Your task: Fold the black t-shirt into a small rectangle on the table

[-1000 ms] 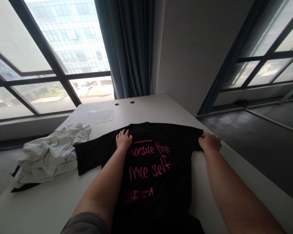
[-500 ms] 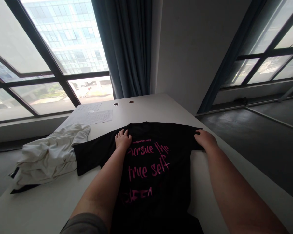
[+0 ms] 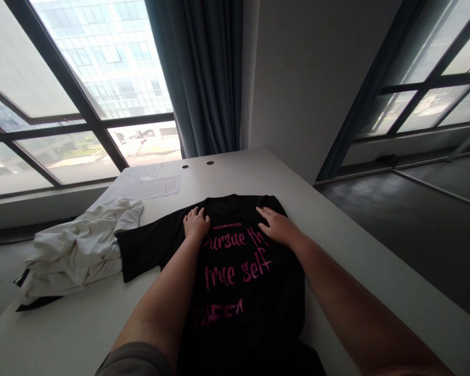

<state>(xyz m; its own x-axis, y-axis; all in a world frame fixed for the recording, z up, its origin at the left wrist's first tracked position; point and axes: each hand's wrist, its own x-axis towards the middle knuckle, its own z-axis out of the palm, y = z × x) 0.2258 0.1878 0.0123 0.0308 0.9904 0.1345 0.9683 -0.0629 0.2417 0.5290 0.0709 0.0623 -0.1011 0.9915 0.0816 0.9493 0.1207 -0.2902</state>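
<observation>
A black T-shirt with pink lettering lies flat on the white table in front of me. My left hand rests flat near the collar, fingers spread on the cloth. My right hand lies open, palm down, on the upper right of the shirt, over the folded-in right sleeve. The left sleeve still spreads out to the left.
A crumpled white garment lies at the table's left edge, touching the black sleeve. Printed paper sheets sit at the far end, near two cable holes. Windows, a dark curtain and a white wall stand behind the table.
My right hand carried the shirt's right sleeve inward from the table's right side and now presses it on the shirt body. The left hand stayed in place.
</observation>
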